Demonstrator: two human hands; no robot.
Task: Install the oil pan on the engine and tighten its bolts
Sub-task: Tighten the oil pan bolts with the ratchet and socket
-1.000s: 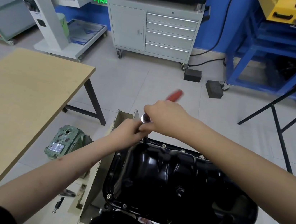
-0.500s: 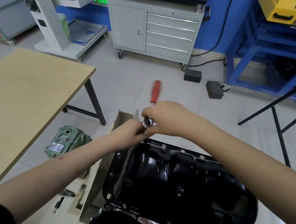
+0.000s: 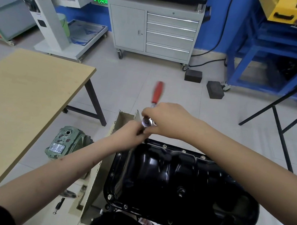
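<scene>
Head view, hands (image 3: 167, 121) above oil pan (image 3: 181, 184) corner

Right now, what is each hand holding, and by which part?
The right hand grips the ratchet wrench at its head end, red handle free. The left hand holds the socket shaft beneath it.

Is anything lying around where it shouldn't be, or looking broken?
A few bits lie loose on the floor by the wooden table: a small metal tool bit and a worn green machine housing with chipped paint. The black oil pan sits straight, and the ratchet in the hands looks fine.
</scene>
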